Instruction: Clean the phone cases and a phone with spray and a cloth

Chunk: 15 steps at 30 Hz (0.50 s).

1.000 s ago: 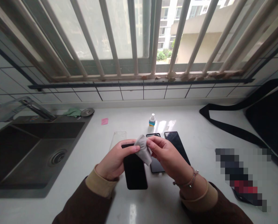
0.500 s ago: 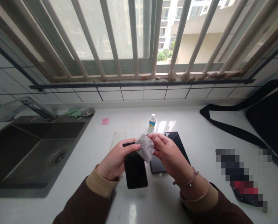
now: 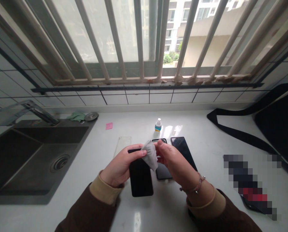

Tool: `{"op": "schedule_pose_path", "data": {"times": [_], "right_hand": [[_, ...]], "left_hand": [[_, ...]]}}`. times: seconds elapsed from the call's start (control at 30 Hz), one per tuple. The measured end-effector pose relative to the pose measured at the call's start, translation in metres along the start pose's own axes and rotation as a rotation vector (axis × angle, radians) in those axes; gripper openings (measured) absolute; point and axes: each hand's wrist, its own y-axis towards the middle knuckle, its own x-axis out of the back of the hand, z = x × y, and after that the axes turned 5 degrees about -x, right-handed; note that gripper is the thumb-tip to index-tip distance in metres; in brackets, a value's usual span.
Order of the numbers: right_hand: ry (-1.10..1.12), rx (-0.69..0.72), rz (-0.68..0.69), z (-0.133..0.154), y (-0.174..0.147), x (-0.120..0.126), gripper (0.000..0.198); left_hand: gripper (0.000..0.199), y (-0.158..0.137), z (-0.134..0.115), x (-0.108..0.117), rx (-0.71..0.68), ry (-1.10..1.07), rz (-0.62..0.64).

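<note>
My left hand [image 3: 118,162] grips a black smartphone [image 3: 141,178], its dark face towards me. The left thumb also pins a pale grey cloth [image 3: 149,155] over the phone's upper right corner. At the cloth's right edge, the curled fingers of my right hand [image 3: 171,158] hold it, their tips partly hidden behind it. Beneath the right hand lies a dark phone or case [image 3: 163,171], mostly covered. Just right of that, a second black phone [image 3: 182,146] rests flat on the counter. A clear phone case [image 3: 124,141] is partly hidden behind my left hand.
A small white bottle [image 3: 158,125] stands on the white counter [image 3: 131,112] behind my hands. Left of it lies a pink sticky note [image 3: 109,125]. The dark sink [image 3: 44,167] with its faucet [image 3: 39,112] takes up the left. A black strap [image 3: 238,130] lies at right, near a pixelated patch.
The right fingers have shifted and curled closer along the cloth, which is now folded narrower. More of the dark frame behind the right hand shows. The left hand and phone have barely moved.
</note>
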Motion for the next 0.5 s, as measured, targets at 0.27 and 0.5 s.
{"op": "schedule_pose_path", "data": {"times": [0.27, 0.5], "right_hand": [[0.205, 0.079, -0.349, 0.001, 0.006, 0.005, 0.043], [0.144, 0.064, -0.389, -0.003, 0.008, 0.002, 0.047]], "left_hand": [[0.044, 0.003, 0.000, -0.002, 0.078, -0.179, -0.062], [0.063, 0.005, -0.009, -0.004, -0.075, -0.438, -0.266]]}}
